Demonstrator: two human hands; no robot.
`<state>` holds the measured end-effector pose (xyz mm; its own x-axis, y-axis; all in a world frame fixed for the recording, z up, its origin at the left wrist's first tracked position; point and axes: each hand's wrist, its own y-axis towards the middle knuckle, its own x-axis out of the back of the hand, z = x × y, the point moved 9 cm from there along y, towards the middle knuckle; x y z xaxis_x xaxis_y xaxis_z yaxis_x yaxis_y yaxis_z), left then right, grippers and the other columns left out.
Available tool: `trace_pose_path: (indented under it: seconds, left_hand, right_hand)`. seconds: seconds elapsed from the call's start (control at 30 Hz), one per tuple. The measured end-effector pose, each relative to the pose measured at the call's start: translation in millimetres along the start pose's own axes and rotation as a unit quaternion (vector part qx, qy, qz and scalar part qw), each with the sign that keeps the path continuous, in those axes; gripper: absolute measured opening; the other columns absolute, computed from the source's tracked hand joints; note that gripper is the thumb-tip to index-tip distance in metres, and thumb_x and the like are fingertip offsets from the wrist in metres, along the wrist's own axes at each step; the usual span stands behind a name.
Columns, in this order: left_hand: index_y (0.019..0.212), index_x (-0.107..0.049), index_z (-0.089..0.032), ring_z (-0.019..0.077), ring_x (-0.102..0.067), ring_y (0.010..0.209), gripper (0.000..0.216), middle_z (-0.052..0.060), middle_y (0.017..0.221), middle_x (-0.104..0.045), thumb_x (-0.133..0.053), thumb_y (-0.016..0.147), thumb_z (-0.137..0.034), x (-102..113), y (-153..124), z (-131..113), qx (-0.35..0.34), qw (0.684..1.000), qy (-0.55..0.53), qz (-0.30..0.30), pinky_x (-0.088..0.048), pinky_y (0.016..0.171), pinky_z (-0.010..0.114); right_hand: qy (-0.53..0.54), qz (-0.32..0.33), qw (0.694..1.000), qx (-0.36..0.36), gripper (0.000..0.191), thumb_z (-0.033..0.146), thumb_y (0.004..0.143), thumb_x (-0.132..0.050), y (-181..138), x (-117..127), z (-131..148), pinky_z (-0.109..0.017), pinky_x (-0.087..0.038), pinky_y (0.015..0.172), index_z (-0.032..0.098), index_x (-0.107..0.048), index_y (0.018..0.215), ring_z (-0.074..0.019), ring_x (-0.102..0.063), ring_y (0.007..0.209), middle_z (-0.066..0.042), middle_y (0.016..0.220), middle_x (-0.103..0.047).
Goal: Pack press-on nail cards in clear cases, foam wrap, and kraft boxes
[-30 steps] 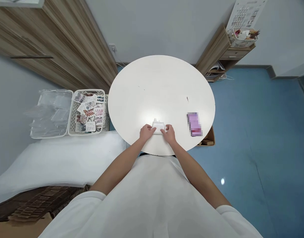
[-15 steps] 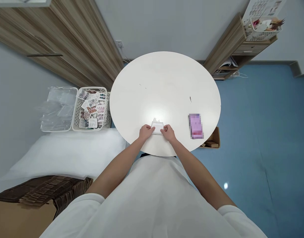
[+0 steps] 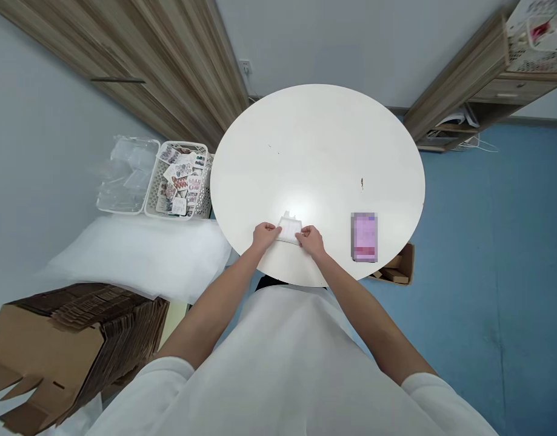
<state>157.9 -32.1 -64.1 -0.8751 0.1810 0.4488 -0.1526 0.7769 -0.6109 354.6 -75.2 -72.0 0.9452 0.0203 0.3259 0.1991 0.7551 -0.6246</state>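
Near the front edge of the round white table (image 3: 323, 133), a small, flat, whitish packet (image 3: 290, 230) with a translucent, ragged flap at its far side lies between my hands. My left hand (image 3: 265, 236) pinches its left edge with thumb and fingers. At the right edge, my right hand (image 3: 311, 240) grips it in the same way. What is inside the packet is too small to make out. A purple phone-like rectangle (image 3: 364, 237), blurred by blocks, lies on the table to the right.
Left of the table stand a white basket (image 3: 194, 209) of carded nail-like pieces and a basket of clear bags (image 3: 128, 175). Nearer are a white foam roll (image 3: 137, 251) and stacked flattened cartons (image 3: 46, 351). A cardboard box (image 3: 410, 266) sits low on the right.
My head view has turned, so the room has shifted in the picture. Both hands still hold the packet, which now appears slightly wider and flatter between them.
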Motion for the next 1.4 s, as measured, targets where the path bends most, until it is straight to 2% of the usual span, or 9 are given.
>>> trace_pose_path:
  seconds: [0.17,0.27,0.4,0.53,0.63,0.77,0.97,1.1,1.4]
  left_hand:
    - [0.079,-0.058,-0.017,0.0141,-0.056,0.069,0.029,0.005,0.079,-0.061,-0.062,0.064,-0.041,-5.0,-8.6,5.0,-0.008,0.998,-0.052,0.042,-0.044,0.064,0.027]
    - [0.084,-0.058,-0.017,0.0151,-0.056,0.075,0.03,0.006,0.084,-0.061,-0.061,0.065,-0.04,-1.6,-18.0,5.9,-0.024,0.999,-0.034,0.033,-0.045,0.068,0.029]
    - [0.093,-0.056,-0.017,0.015,-0.056,0.078,0.032,0.007,0.095,-0.059,-0.059,0.069,-0.038,7.6,-30.3,2.0,-0.058,0.998,0.004,-0.002,-0.045,0.072,0.031]
    - [0.109,-0.05,-0.019,0.015,-0.055,0.084,0.035,0.008,0.108,-0.053,-0.051,0.076,-0.032,13.0,-39.5,-12.7,-0.12,0.992,0.041,0.005,-0.046,0.074,0.032]
    - [0.118,-0.045,-0.023,0.0177,-0.051,0.097,0.04,0.009,0.118,-0.045,-0.046,0.079,-0.026,8.7,-43.8,-22.9,-0.173,0.981,0.07,0.053,-0.046,0.076,0.032]
    - [0.126,-0.039,-0.025,0.0193,-0.05,0.103,0.048,0.009,0.121,-0.043,-0.045,0.078,-0.021,-7.2,-42.8,-15.3,-0.164,0.973,0.065,0.148,-0.043,0.085,0.036]
    - [0.132,-0.029,-0.025,0.0209,-0.046,0.109,0.057,0.009,0.127,-0.041,-0.047,0.078,-0.024,-12.1,-28.2,-9.8,-0.149,0.964,0.02,0.22,-0.04,0.091,0.037]
    - [0.133,-0.027,-0.024,0.0215,-0.046,0.109,0.06,0.01,0.123,-0.043,-0.049,0.077,-0.026,9.7,-8.3,-14.2,-0.162,0.963,0.029,0.214,-0.039,0.091,0.038]
    - [0.133,-0.022,-0.019,0.0238,-0.033,0.122,0.065,0.01,0.134,-0.034,-0.047,0.073,-0.018,97.8,45.1,-10.7,-0.213,0.971,0.051,0.1,-0.03,0.1,0.042]
  right_hand:
    - [0.047,0.041,0.998,-0.006,0.027,0.038,0.067,-0.056,-7.3,-0.6,-3.0,-0.024,-0.042,0.054,0.022,-0.048,0.087,-0.0102,-0.055,0.055,0.004,0.069,-0.056]
    - [0.048,0.04,0.998,-0.006,0.03,0.04,0.066,-0.056,-13.1,3.2,-7.9,-0.025,-0.042,0.055,0.022,-0.05,0.09,-0.0107,-0.055,0.057,0.003,0.075,-0.057]
    - [0.022,0.015,0.999,0.022,0.044,0.043,0.067,-0.055,-25.1,10.0,-12.2,-0.029,-0.045,0.062,0.023,-0.047,0.105,-0.0136,-0.055,0.071,-0.002,0.094,-0.056]
    - [-0.002,0.006,0.998,0.067,0.057,0.041,0.069,-0.054,-42.9,6.8,-9.4,-0.035,-0.045,0.077,0.027,-0.037,0.122,-0.0187,-0.051,0.095,-0.007,0.117,-0.042]
    - [-0.018,0.041,0.995,0.091,0.06,0.041,0.07,-0.055,-53.3,-8.2,-3.5,-0.039,-0.04,0.089,0.03,-0.035,0.126,-0.0226,-0.039,0.114,-0.007,0.128,-0.031]
    - [0.01,0.076,0.996,0.051,0.062,0.042,0.071,-0.054,-54.4,-25.9,-3.6,-0.04,-0.038,0.093,0.031,-0.034,0.128,-0.0233,-0.036,0.118,-0.005,0.137,-0.022]
    - [0.061,0.034,0.997,0.026,0.059,0.039,0.071,-0.055,-43.3,-32.6,6.0,-0.038,-0.037,0.096,0.03,-0.038,0.126,-0.0213,-0.042,0.114,-0.002,0.136,-0.031]
    - [0.056,0.033,0.998,0.022,0.061,0.039,0.069,-0.057,-31.1,-50.6,27.2,-0.039,-0.037,0.096,0.031,-0.039,0.126,-0.0218,-0.042,0.115,-0.002,0.138,-0.029]
    - [0.019,0.084,0.993,0.075,0.059,0.033,0.07,-0.056,12.4,-128.0,110.7,-0.037,-0.037,0.096,0.029,-0.039,0.127,-0.0203,-0.042,0.114,0.0,0.135,-0.035]
